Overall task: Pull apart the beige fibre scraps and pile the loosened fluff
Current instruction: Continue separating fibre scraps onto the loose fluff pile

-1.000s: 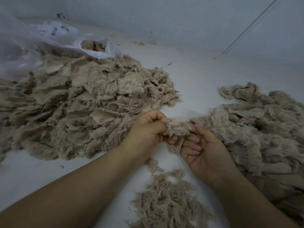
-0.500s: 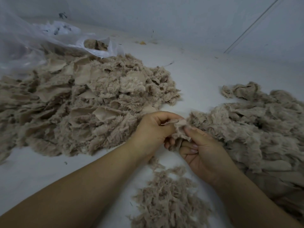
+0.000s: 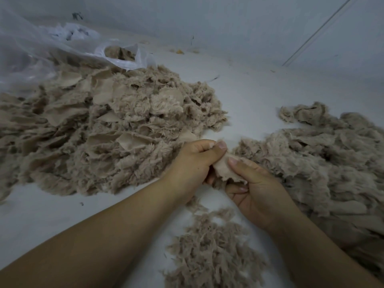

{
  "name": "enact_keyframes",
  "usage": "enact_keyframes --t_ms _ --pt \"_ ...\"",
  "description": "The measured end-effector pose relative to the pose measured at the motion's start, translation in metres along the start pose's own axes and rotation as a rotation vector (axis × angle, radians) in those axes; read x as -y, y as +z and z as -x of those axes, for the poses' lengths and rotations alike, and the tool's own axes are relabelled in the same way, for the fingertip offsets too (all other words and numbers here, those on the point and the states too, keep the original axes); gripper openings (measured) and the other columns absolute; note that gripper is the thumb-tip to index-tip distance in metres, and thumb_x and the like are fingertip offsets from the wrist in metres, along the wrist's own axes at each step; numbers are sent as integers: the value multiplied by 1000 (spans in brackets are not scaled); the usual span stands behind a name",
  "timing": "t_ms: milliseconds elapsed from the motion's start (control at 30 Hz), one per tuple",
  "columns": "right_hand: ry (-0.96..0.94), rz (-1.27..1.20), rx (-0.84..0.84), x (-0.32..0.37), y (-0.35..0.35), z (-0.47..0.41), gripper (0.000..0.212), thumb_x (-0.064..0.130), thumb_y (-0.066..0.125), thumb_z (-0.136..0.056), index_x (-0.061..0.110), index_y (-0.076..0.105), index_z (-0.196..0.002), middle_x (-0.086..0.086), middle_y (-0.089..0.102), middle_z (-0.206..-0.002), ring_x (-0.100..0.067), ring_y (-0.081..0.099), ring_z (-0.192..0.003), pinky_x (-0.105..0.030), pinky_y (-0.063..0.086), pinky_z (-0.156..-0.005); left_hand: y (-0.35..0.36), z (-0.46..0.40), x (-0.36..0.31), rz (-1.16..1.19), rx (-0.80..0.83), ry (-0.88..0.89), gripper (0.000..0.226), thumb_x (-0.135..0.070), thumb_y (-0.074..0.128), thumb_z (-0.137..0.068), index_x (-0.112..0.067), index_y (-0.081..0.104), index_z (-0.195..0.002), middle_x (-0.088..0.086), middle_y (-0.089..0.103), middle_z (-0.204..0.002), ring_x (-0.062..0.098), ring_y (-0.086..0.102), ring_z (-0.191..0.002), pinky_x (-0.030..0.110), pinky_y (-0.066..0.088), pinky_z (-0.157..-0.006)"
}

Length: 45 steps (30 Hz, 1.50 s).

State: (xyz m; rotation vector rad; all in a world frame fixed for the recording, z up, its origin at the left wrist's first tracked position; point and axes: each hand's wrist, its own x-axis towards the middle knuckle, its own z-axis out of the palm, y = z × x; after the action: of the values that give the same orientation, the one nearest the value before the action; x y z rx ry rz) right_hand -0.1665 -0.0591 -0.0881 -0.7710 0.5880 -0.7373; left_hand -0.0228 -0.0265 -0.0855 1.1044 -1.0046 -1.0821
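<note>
Both hands meet over the white surface (image 3: 259, 96), the left hand (image 3: 193, 163) and the right hand (image 3: 255, 190) each pinching one beige scrap (image 3: 223, 168) between thumb and curled fingers. The scrap's long axis runs from upper left down to lower right. It sits between the big scrap heap (image 3: 108, 129) and the right heap (image 3: 324, 163), above the loosened fluff pile (image 3: 209, 252).

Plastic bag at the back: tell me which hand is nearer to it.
Left. The left hand is below and right of the plastic bag, across the big scrap heap. The right hand sits farther right and lower.
</note>
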Motion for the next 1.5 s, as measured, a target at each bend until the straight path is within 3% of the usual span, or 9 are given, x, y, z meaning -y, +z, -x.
enact_keyframes --t_ms 233,367,467,700,867,1000,1167,1333,1500 --pt "-11 -193 -80 -1 -3 -1 27 12 64 -81 3 65 -106 -6 67 -83 -3 37 -42 -14 30 -36 -18 -1 -6 -141 -154 -29 34 -13 55 -98 -8 62 -66 3 45 -46 15 36 -34 20 29 -35" --pt "-7 -234 -104 -1 -1 -1 11 14 65 -82 9 72 -89 4 55 -65 -3 29 -40 -15 31 -35 -33 10 -22 -721 557 -139 13 -11 74 -84 -12 69 -71 8 59 -50 11 52 -38 22 43 -41" --pt "-28 -195 -113 -2 0 0 11 15 67 -79 11 78 -79 4 64 -69 -3 31 -40 -14 28 -37 -39 15 -39 -710 945 -333 13 -13 79 -80 -11 72 -90 6 70 -65 12 60 -44 22 50 -45" --pt "-75 -42 -25 -3 -2 -2 20 19 66 -83 3 75 -91 -8 64 -71 -6 55 -50 -14 37 -39 -8 9 -21 -290 131 -121 51 -47 76 -71 0 55 -72 7 45 -53 15 37 -40 21 30 -39" --pt "-36 -154 -60 -2 -2 -3 25 26 60 -86 2 66 -85 -2 51 -57 -4 42 -40 -15 32 -35 -2 8 -11 -97 66 -67 28 -16 64 -93 -3 56 -68 5 47 -49 14 38 -36 19 31 -36" --pt "16 -272 -125 0 -2 -6 30 35 59 -84 11 64 -68 5 36 -53 -3 28 -38 -16 29 -34 -11 4 -12 10 59 -80 21 -17 59 -96 -6 58 -78 2 46 -51 17 38 -39 21 30 -39" --pt "-19 -157 -49 -1 -1 -4 21 26 63 -84 5 68 -83 6 43 -52 -2 31 -37 -13 29 -36 -8 4 -6 -31 73 -36 24 -16 66 -92 4 55 -83 7 50 -53 19 42 -39 22 33 -39" --pt "-16 -141 -22 -1 -2 -4 27 23 58 -89 8 76 -74 3 44 -56 -2 31 -36 -13 29 -36 -3 8 -4 -136 59 154 36 -5 69 -87 -24 48 -108 10 63 -66 26 56 -43 29 45 -41" --pt "-1 -256 -97 -1 -2 -6 24 24 61 -85 10 58 -65 5 38 -52 -3 31 -36 -16 31 -33 -2 9 -11 -221 -54 327 16 2 61 -88 -13 59 -84 -2 56 -57 15 48 -39 21 39 -40"
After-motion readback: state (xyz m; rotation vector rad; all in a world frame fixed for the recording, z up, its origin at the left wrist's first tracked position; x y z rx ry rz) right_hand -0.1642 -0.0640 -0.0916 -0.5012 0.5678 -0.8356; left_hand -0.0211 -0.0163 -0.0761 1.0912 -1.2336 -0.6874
